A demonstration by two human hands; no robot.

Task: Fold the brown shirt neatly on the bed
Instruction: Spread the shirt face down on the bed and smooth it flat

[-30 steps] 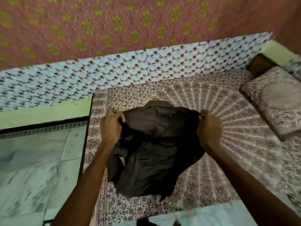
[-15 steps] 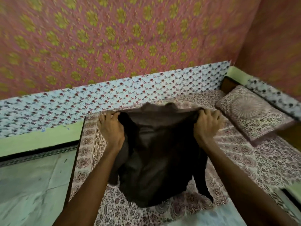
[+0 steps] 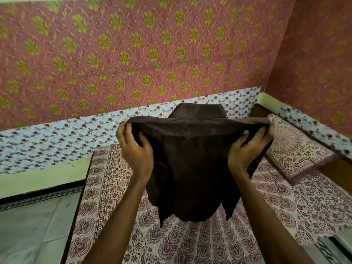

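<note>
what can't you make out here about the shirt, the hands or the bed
Head view, the only one:
- Shirt front: buttons and placket face away; only its back shows.
- Sleeves: bunched under the left hand and right hand, so their lie is unclear.
- Fingers of each grip: partly buried in cloth.
- Bed under the shirt: covered by the hanging cloth; near edge cut off by the frame bottom.
- Pillow: left side hidden behind the shirt.
</note>
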